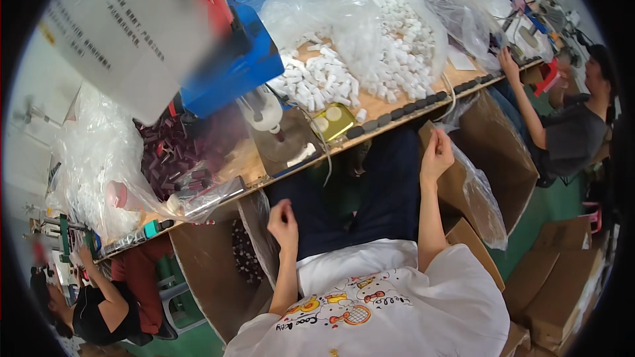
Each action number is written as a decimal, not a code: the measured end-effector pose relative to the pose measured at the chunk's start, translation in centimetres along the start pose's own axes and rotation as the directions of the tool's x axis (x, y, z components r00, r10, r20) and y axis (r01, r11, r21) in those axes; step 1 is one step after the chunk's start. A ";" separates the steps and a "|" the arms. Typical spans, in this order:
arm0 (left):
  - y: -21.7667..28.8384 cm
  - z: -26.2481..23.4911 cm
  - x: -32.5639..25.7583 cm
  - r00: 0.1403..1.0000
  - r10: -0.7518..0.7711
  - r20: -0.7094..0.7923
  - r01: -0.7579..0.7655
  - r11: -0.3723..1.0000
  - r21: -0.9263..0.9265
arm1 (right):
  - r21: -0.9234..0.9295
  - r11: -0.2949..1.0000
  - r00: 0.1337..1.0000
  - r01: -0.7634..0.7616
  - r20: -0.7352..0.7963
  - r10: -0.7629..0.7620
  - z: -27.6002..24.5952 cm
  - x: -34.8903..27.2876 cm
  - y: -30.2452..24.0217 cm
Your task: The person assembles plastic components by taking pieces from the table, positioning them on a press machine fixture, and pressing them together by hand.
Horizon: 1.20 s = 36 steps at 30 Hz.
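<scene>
Nearest to the camera, a printed white sheet [122,16] is hanging, blurred, beside the blue-framed machine [231,73]. Your left hand [284,225] is hovering beside your dark trousers [390,185] with its fingers curled inward, and your right hand [436,157] is hovering before the right cardboard box [512,139], its fingertips pinched together. No held thing is showing; whether something small is hiding between your fingers, I cannot tell. On the table [243,162], white pieces [321,79] are lying loose to the right of the machine, and dark red pieces [162,152] are lying to its left. Judging from these heaps, much is remaining to be handled; what is already finished, I cannot distinguish.

For moving, you are having open room above your trousers, between both hands. Dark padding [384,120] is running along part of the table's front edge, and a white cable [328,158] is dangling past it. Since the left cardboard box [205,264] is standing close to your left hand, sideways room there is probably being limited.
</scene>
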<state>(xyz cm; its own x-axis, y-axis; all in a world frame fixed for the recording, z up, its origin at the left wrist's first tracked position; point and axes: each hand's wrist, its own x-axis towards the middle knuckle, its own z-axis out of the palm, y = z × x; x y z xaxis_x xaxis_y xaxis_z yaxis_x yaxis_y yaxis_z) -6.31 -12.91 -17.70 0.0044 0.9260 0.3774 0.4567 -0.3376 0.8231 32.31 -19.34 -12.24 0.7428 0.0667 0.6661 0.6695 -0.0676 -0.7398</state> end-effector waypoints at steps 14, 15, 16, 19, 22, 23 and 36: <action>0.1 -0.5 0.6 0.981 -0.001 0.195 -0.016 0.996 0.085 | -0.105 0.935 0.935 -0.338 0.081 0.347 -8.6 -7.8 4.9; -0.1 -0.5 0.7 0.979 -0.014 0.204 -0.003 0.996 0.084 | -0.106 0.932 0.924 -0.347 0.134 0.359 -7.8 -8.2 4.7; 0.7 -0.1 1.0 0.979 -0.011 0.204 -0.005 0.997 0.078 | -0.091 0.946 0.932 -0.312 0.163 0.323 -7.2 -8.6 5.1; 1.8 -0.4 0.9 0.969 0.004 0.249 -0.033 0.993 0.113 | -0.014 0.944 0.890 -0.328 0.332 0.314 -4.3 -10.5 3.0; 1.4 -0.9 0.8 0.968 0.034 0.250 -0.066 0.991 0.118 | -0.131 0.990 0.874 -0.050 0.474 0.107 -2.8 -10.2 0.6; 1.3 -0.6 0.8 0.969 0.034 0.245 -0.065 0.991 0.118 | -0.128 0.992 0.862 -0.015 0.502 0.078 -2.6 -10.0 0.4; -3.1 16.5 -7.4 0.219 -0.240 0.946 -0.370 0.877 0.308 | 0.053 0.993 -0.183 0.103 0.983 -0.033 6.2 -25.6 -1.3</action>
<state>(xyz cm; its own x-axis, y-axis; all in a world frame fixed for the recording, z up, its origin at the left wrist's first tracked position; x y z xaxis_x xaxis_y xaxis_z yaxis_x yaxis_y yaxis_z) 6.86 -15.91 -30.06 0.7325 0.4433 -0.5167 0.6730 -0.5861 0.4512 12.41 -14.82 -28.89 -0.1619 0.9682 -0.1905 0.7416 -0.0080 -0.6708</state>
